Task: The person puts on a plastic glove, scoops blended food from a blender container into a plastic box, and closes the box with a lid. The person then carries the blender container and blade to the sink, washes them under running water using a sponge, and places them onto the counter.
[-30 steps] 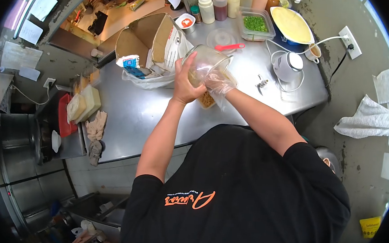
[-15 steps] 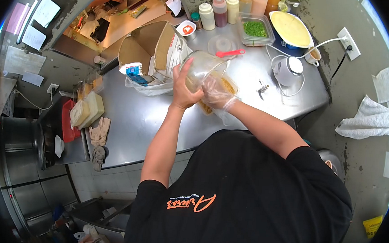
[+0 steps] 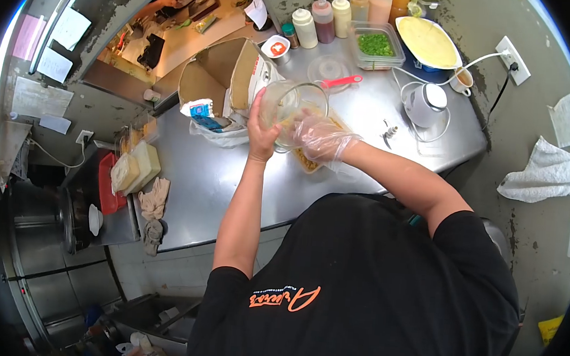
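My bare left hand (image 3: 260,133) grips a clear glass bowl (image 3: 278,101) by its side and holds it tilted over the counter. In a loose clear plastic glove, my right hand (image 3: 320,135) is at the bowl's mouth. Its fingers are partly hidden by the glove and the glass, so I cannot tell whether they hold anything. Under the right hand sits a clear container of brown crumbly food (image 3: 308,164), largely covered by hand and bowl.
An open cardboard box (image 3: 219,74) stands left of the bowl. Behind are a pink-red spoon (image 3: 341,82), squeeze bottles (image 3: 304,28) and chopped greens (image 3: 375,44). To the right are a small corded appliance (image 3: 426,105) and a metal blade piece (image 3: 390,132).
The bowl has turned, so its mouth shows more. My right hand has moved slightly right and lower, and the view has shifted a little.
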